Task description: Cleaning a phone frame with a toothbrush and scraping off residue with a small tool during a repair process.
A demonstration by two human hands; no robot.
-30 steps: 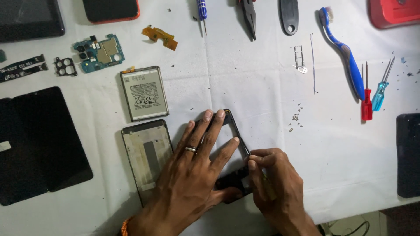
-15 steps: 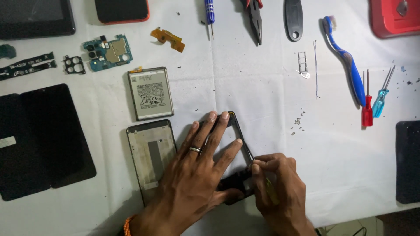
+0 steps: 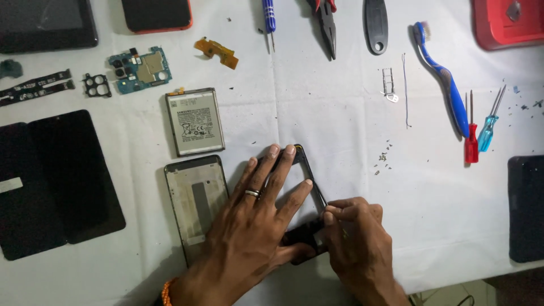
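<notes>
On a white cloth (image 3: 340, 124) strewn with tools, the left hand (image 3: 255, 226) lies flat, fingers spread, on a black phone frame (image 3: 309, 175). Right hand (image 3: 357, 238) pinches its edge. Nearby lie a battery (image 3: 194, 120) and blue toothbrush (image 3: 445, 76).

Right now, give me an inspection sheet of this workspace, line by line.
Surface: white cloth, speckled with dark specks and tiny screws.
Job's things: black phone frame, lying flat under both hands.
Clutter: battery, metal mid-frame, circuit board, orange flex strip, dark screen panels, blue toothbrush, red screwdriver, light-blue screwdriver, pliers, SIM tray.
Grippers: left hand spread flat on the frame; right hand pinching at its right edge.
Cables: black cable at the bottom edge.
Surroundings: red case top right; nothing else seen.
</notes>
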